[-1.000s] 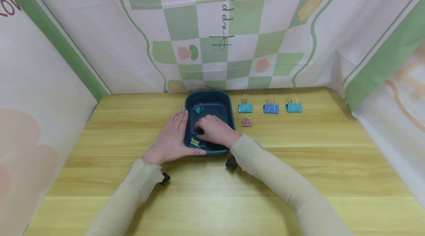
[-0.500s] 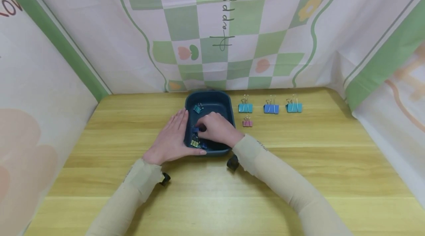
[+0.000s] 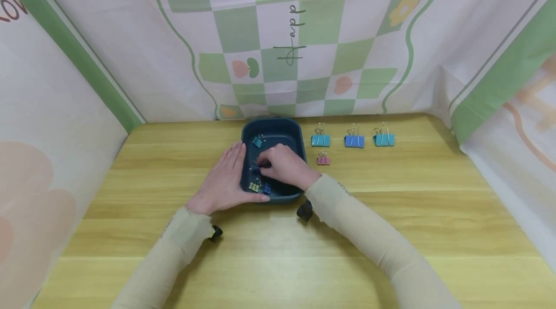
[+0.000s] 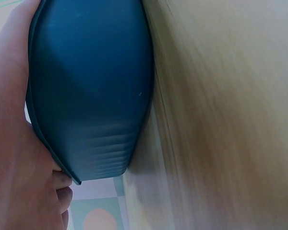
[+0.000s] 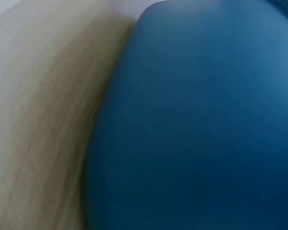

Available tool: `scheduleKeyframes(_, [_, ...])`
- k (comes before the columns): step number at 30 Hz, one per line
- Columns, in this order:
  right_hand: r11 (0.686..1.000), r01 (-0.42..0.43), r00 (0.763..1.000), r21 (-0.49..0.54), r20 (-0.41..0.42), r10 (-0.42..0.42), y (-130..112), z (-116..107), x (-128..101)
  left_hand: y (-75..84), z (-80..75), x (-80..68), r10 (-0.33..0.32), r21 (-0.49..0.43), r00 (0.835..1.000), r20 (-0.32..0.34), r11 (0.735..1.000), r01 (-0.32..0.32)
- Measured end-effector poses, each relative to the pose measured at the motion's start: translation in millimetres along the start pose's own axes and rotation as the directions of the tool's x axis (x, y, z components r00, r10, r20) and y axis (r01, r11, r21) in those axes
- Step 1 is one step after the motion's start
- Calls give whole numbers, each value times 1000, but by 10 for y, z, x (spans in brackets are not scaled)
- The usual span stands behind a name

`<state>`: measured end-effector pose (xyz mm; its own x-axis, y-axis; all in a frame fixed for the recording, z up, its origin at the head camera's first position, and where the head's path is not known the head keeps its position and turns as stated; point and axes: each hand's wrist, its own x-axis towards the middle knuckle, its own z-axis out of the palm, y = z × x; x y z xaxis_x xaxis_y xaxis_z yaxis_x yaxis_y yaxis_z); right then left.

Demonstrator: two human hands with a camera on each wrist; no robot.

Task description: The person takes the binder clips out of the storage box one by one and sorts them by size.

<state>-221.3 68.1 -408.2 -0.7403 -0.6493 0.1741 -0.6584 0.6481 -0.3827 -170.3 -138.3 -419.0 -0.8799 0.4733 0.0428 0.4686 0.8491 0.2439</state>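
A dark blue tray (image 3: pixel 272 126) stands mid-table. My left hand (image 3: pixel 228 174) lies flat against its left wall, fingers straight, thumb along the front rim. My right hand (image 3: pixel 263 164) is inside the tray and pinches a small blue binder clip (image 3: pixel 255 167) at its fingertips. In the tray also lie a teal clip (image 3: pixel 258 141), a yellow-green clip (image 3: pixel 254 186) and another blue clip (image 3: pixel 267 188). The left wrist view shows the tray's outer wall (image 4: pixel 91 86) beside my palm (image 4: pixel 14 182). The right wrist view shows only the blurred tray wall (image 5: pixel 206 124).
To the right of the tray, a row of larger clips stands on the wooden table (image 3: pixel 391 212): teal (image 3: pixel 320 140), blue (image 3: pixel 354 141), teal (image 3: pixel 384 139). A small pink clip (image 3: pixel 323 160) lies just below the first. Patterned cloth walls close in the back and sides.
My right hand has moved slightly away from me within the tray, and the blue clip at its fingertips has moved with it. The left hand has stayed put.
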Motion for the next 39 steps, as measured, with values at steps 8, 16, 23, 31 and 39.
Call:
scheduleKeyframes(8, [999,25,995,45,-100,-20,7,-159,-35,-7,3,9,-3,8,1000,5,1000,3])
scheduleKeyframes(16, [997,30,972,68,-235,-13,57,-610,-164,5,8,16,-7,-4,1000,-2,1000,7])
scheduleKeyframes(23, [996,-10,940,93,-338,41,180,-959,-334,14,8,19,-15,-8,1000,-9,1000,15])
scheduleKeyframes(31, [972,-150,917,180,-342,205,436,-1206,-554,15,3,-1,-17,2,1000,-7,1000,17])
scheduleKeyframes(39, [971,-207,893,119,-384,237,727,-1321,-814,14,5,-2,-16,12,1000,-1,1000,16])
